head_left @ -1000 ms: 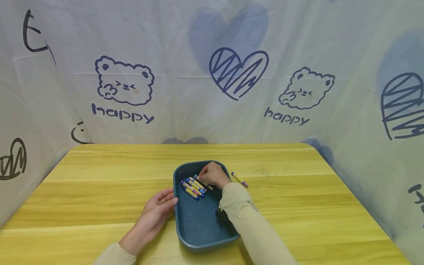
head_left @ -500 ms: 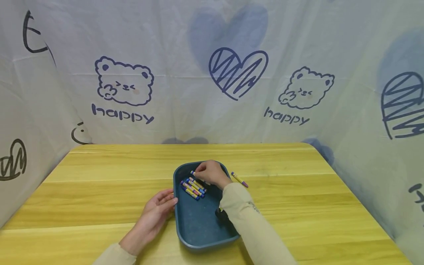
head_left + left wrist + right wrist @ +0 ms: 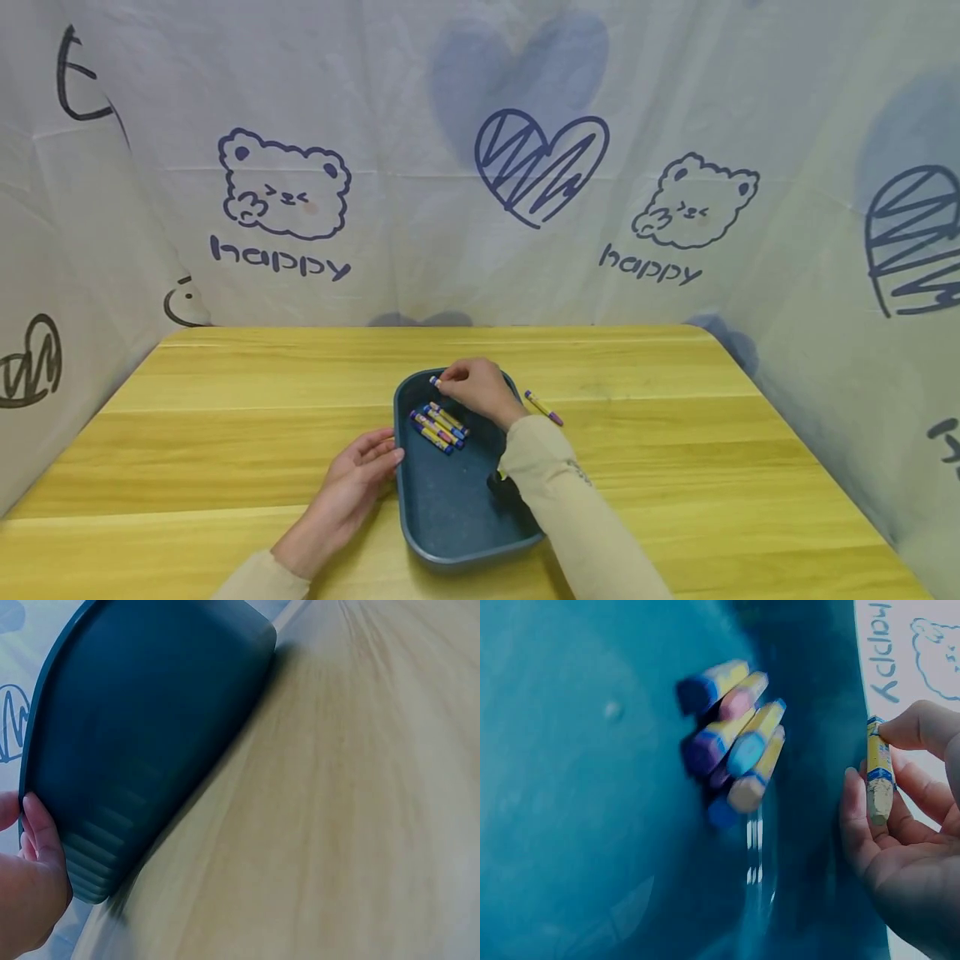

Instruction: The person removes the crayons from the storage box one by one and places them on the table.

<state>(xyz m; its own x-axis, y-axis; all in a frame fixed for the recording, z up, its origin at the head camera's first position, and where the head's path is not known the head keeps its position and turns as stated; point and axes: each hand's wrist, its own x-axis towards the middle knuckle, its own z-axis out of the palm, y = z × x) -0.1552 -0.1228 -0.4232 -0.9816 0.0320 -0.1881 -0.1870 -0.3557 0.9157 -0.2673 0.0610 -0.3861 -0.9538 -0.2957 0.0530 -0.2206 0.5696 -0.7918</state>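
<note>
My right hand (image 3: 480,390), over the far end of a dark blue-green plastic bin (image 3: 450,508), pinches an oil pastel (image 3: 881,776) between thumb and fingers. The stick has a yellow wrapper with blue bands and a worn pale tip. Below and to its left, several more oil pastels (image 3: 438,427) lie bunched on the bin floor; purple, pink, light blue and peach ends show in the right wrist view. At the bin's left side my left hand (image 3: 356,479) grips the wall, thumb at the rim and fingers along the outside.
One purple-tipped oil pastel (image 3: 543,408) lies on the wood-grain table (image 3: 675,467), just right of the bin. A small black item (image 3: 495,483) shows by the right cuff, partly hidden. White printed cloth (image 3: 420,250) hangs behind the table and along both sides.
My right hand has lifted the oil pastel away from the bunch, up toward the bin's far rim. The left hand, the bin and the other oil pastels have stayed put.
</note>
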